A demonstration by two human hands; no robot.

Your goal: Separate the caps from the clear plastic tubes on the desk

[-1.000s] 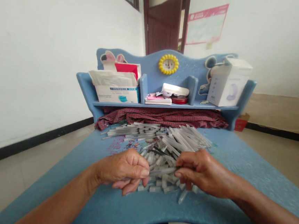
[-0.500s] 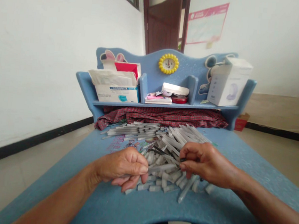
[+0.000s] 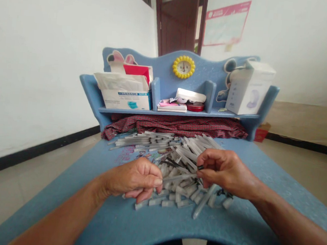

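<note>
While the left hand (image 3: pixel 140 178) pinches a tube (image 3: pixel 180 177), the right hand (image 3: pixel 224 173) grips a black piece (image 3: pixel 200 167).

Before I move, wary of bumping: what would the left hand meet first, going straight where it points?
Probably the right hand; depth is unclear, so it may brush the pale plastic pieces first.

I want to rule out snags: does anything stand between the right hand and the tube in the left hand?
Nothing visible does. The tube runs from the left hand toward the right hand; I can't tell whether they touch. The pile shows behind it, not between.
</note>
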